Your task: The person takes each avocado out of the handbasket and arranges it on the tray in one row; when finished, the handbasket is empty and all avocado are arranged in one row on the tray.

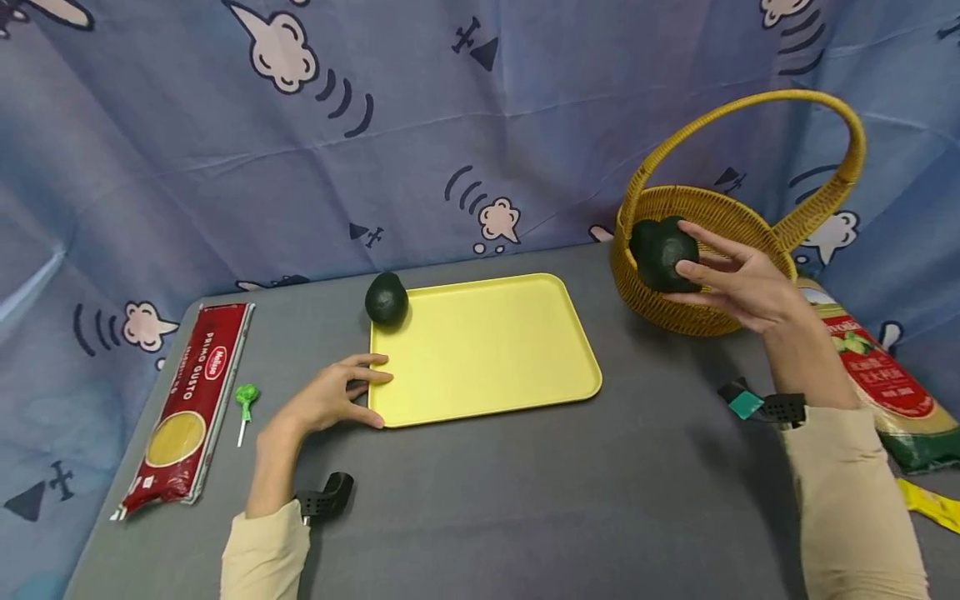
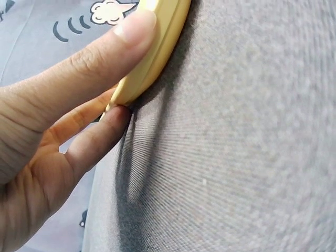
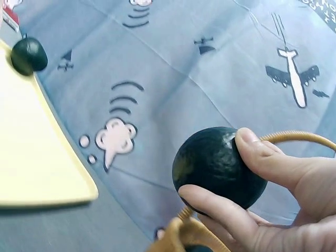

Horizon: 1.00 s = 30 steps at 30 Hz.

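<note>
My right hand (image 1: 738,279) grips a dark green avocado (image 1: 670,254) between thumb and fingers, at the left side of the wicker basket (image 1: 660,312). Behind it, another dark avocado (image 1: 642,237) shows partly inside the basket. A third avocado (image 1: 387,300) sits at the far left corner of the yellow tray (image 1: 487,350). At that tray's left edge, my left hand (image 1: 330,396) holds the rim, its thumb (image 2: 118,44) against the near corner and its fingertips over the side.
A red pasta packet (image 1: 183,408) and a green lollipop (image 1: 246,400) lie left of the tray. To the right, beside the basket, is a red and green bag (image 1: 892,383), with a yellow packet (image 1: 933,504) nearer. A patterned blue cloth (image 1: 420,108) hangs behind the table.
</note>
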Each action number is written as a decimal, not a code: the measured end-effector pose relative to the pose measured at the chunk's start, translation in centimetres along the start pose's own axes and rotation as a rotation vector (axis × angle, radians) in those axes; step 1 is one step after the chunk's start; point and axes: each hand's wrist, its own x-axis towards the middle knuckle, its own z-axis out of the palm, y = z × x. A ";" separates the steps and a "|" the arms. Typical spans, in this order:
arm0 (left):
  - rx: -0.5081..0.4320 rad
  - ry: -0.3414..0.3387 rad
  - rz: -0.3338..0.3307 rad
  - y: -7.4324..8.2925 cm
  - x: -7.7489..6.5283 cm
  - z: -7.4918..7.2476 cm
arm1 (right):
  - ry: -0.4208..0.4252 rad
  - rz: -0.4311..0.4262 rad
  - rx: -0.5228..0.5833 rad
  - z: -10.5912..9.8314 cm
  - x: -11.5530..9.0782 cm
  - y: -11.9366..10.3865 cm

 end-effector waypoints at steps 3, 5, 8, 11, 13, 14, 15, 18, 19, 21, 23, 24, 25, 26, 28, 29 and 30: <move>0.006 0.001 -0.003 0.2 0.1 0.0 | -0.025 -0.009 -0.023 1.3 0.7 0.5; 0.001 -0.002 -0.007 0.2 0.2 0.0 | -0.047 -0.006 -0.027 2.2 1.3 1.0; 0.005 -0.005 -0.015 0.2 0.2 0.0 | -0.085 0.003 -0.046 3.4 2.4 2.1; 0.003 -0.007 -0.037 0.2 0.3 0.0 | -0.137 0.012 -0.076 4.4 3.5 3.3; 0.004 -0.013 -0.051 0.3 0.3 0.0 | -0.172 0.015 -0.086 5.1 4.2 4.1; 0.004 -0.015 -0.059 0.3 0.3 0.0 | -0.190 0.018 -0.082 5.4 4.6 4.5; 0.004 -0.015 -0.065 0.3 0.3 0.0 | -0.209 0.022 -0.078 5.7 5.0 4.9; 0.006 -0.017 -0.073 0.4 0.4 -0.1 | -0.233 0.044 -0.063 6.8 6.4 5.9; 0.006 -0.016 -0.076 0.5 0.4 -0.1 | -0.236 0.056 -0.061 7.3 6.9 6.2; -0.002 -0.016 -0.078 0.5 0.4 -0.2 | -0.236 0.081 -0.069 8.1 7.8 6.9; 0.001 -0.014 -0.081 0.5 0.4 -0.2 | -0.236 0.102 -0.079 9.0 8.7 7.4; 0.002 -0.014 -0.081 0.5 0.3 -0.2 | -0.238 0.111 -0.084 9.4 9.1 7.7; 0.001 -0.015 -0.083 0.6 0.3 -0.2 | -0.241 0.117 -0.083 9.8 9.5 8.0; 0.001 -0.015 -0.082 0.6 0.3 -0.2 | -0.245 0.123 -0.080 10.2 9.9 8.3; 0.004 -0.015 -0.082 0.5 0.3 -0.2 | -0.255 0.136 -0.057 10.9 10.7 8.9; 0.003 -0.014 -0.083 0.5 0.4 -0.2 | -0.262 0.141 -0.047 11.3 11.0 9.2; -0.001 -0.016 -0.083 0.5 0.4 -0.1 | -0.268 0.147 -0.038 11.6 11.4 9.4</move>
